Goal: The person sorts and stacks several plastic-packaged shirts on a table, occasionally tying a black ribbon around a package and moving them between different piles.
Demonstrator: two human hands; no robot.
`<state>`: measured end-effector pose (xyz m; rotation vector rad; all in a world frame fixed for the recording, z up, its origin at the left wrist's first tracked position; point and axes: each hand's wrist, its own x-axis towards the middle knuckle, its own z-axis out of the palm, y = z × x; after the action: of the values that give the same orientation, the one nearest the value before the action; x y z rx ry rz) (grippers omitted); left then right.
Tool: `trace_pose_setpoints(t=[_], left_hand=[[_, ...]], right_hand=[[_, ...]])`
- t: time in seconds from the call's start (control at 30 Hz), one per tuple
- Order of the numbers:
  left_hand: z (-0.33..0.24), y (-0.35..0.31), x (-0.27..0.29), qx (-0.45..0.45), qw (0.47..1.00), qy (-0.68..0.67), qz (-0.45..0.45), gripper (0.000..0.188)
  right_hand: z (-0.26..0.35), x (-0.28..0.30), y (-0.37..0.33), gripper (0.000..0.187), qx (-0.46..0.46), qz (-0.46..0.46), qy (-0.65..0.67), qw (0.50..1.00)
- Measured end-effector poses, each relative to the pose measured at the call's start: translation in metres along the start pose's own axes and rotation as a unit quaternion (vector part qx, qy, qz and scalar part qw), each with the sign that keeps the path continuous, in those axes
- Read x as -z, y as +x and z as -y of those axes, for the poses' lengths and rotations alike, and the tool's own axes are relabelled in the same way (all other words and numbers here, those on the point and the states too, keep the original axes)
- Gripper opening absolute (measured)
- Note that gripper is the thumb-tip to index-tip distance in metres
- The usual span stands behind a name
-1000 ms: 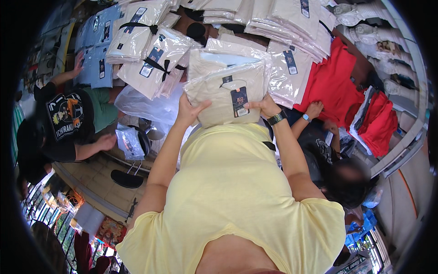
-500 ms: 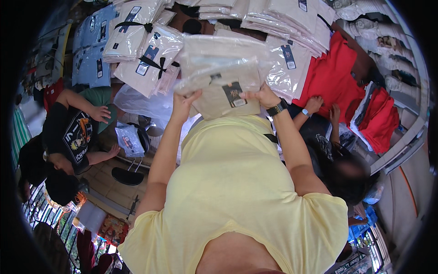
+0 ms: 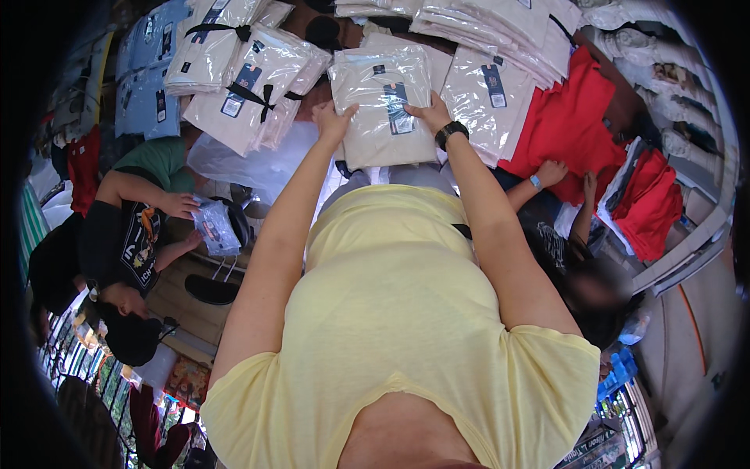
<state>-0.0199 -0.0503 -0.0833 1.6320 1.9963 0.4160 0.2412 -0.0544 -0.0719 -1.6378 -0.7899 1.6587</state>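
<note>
Head view: the left hand (image 3: 334,123) and right hand (image 3: 432,116) are clamped on opposite sides of a plastic-wrapped cream garment (image 3: 371,105), thumbs on top, near the person's lap. Its long axis runs near to far, the far end leaning slightly left, dark tag (image 3: 398,109) facing up. Farther left lie tied cream bundles (image 3: 254,82); red cloth (image 3: 555,117) spreads right over a brown table (image 3: 617,92). Co-workers flank both sides.
</note>
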Motion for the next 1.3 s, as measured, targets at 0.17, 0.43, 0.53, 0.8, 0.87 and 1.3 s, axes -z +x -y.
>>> trace_pose_setpoints(t=[0.17, 0.43, 0.53, 0.8, 0.87, 1.3], left_hand=[[-0.03, 0.001, 0.035, 0.117, 0.914, -0.37, 0.117, 0.052], [-0.029, -0.003, 0.082, 0.149, 0.771, -0.562, 0.261, 0.055], [-0.014, -0.015, 0.137, 0.153, 0.744, -0.601, 0.248, 0.053], [0.032, -0.03, 0.217, 0.073, 0.553, -0.798, 0.228, 0.046], [0.038, -0.036, 0.222, 0.053, 0.553, -0.814, 0.168, 0.046], [0.004, -0.026, 0.174, 0.291, 0.709, -0.634, 0.104, 0.04]], right_hand=[[0.024, -0.002, -0.004, 0.057, -0.104, 0.018, 0.246, 0.964], [0.028, 0.026, 0.012, 0.041, -0.127, 0.08, 0.237, 0.96], [0.021, 0.028, 0.018, 0.038, -0.1, 0.058, 0.178, 0.977], [0.011, 0.034, 0.043, 0.035, -0.095, 0.035, 0.142, 0.985], [0.013, 0.03, 0.042, 0.034, -0.095, 0.032, 0.14, 0.985], [0.008, 0.023, 0.037, 0.038, -0.117, 0.022, 0.175, 0.977]])
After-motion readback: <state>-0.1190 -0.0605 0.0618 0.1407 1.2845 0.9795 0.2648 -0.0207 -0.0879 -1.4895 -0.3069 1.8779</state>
